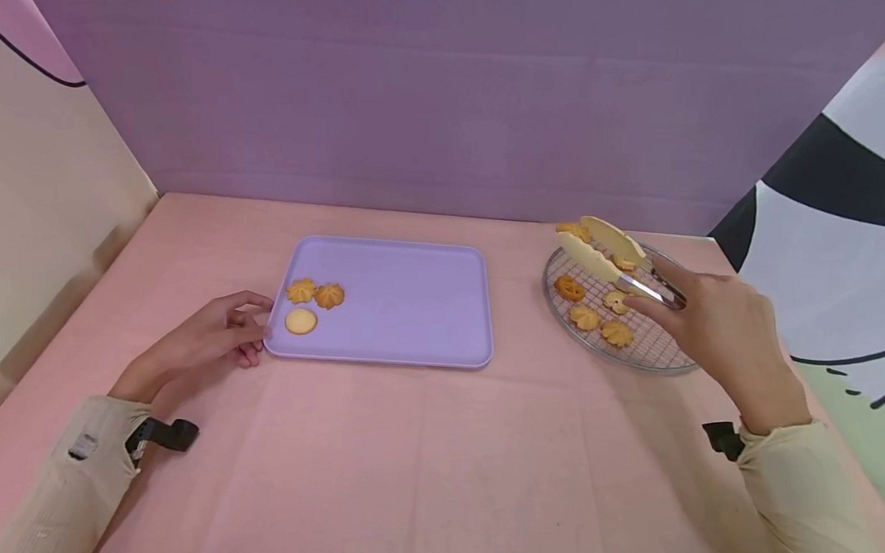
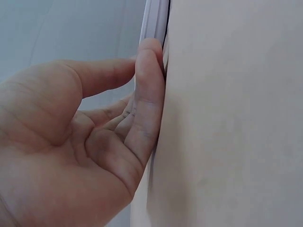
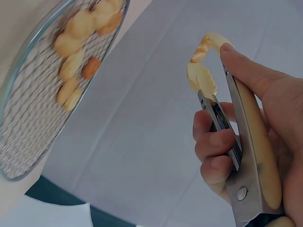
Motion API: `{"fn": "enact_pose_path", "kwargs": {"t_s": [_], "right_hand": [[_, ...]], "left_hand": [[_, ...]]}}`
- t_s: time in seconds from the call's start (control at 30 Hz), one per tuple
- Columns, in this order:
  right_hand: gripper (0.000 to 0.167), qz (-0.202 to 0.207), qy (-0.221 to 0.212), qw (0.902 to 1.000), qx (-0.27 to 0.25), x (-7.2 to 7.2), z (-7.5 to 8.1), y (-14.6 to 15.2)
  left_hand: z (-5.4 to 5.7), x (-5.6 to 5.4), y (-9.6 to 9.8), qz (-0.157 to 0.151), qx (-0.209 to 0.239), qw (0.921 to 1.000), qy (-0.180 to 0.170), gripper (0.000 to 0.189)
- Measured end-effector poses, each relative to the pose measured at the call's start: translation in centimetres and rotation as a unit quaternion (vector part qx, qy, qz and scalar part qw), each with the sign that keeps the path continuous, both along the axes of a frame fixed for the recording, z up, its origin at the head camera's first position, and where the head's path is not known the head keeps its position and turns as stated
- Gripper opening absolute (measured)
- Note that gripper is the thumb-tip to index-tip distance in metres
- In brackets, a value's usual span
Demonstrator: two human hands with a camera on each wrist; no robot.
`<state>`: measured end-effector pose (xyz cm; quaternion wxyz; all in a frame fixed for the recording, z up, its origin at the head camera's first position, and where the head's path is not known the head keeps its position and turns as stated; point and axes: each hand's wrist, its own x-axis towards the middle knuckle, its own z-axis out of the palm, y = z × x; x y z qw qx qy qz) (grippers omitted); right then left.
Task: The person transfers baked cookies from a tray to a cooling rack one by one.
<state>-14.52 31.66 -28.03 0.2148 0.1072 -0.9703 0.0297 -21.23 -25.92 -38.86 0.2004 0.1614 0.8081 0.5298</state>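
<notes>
My right hand holds a pair of tongs with cream-coloured tips and metal arms. A golden cookie is caught between the tong tips, raised over the far side of a round wire rack. My left hand pinches the left rim of a lilac tray, thumb and fingertips at its edge. On the tray's left part lie two flower-shaped cookies and a smooth round cookie.
Several cookies lie on the rack, among them a brown pretzel-shaped cookie, flower-shaped pieces and a round dotted cookie. A pink cloth covers the table. Behind it rises a purple wall.
</notes>
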Motion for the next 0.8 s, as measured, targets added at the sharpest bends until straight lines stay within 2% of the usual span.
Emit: {"fn": "enact_pose_path", "kwargs": {"t_s": [0.23, 0.5, 0.8], "right_hand": [[0.064, -0.051, -0.050, 0.9973, -0.016, -0.8, -0.1, 2.8], [0.080, -0.111, -0.099, 0.9888, -0.013, -1.6, -0.5, 5.5], [0.089, -0.139, -0.122, 0.9825, -0.026, -1.9, -1.3, 8.3]], "left_hand": [[0.0, 0.2, 0.0, 0.007, 0.008, 0.9999, -0.013, 0.047], [-0.2, 0.2, -0.2, 0.013, 0.000, 0.9999, -0.010, 0.045], [-0.1, 0.4, -0.4, 0.007, -0.003, 1.0000, 0.001, 0.049]]}}
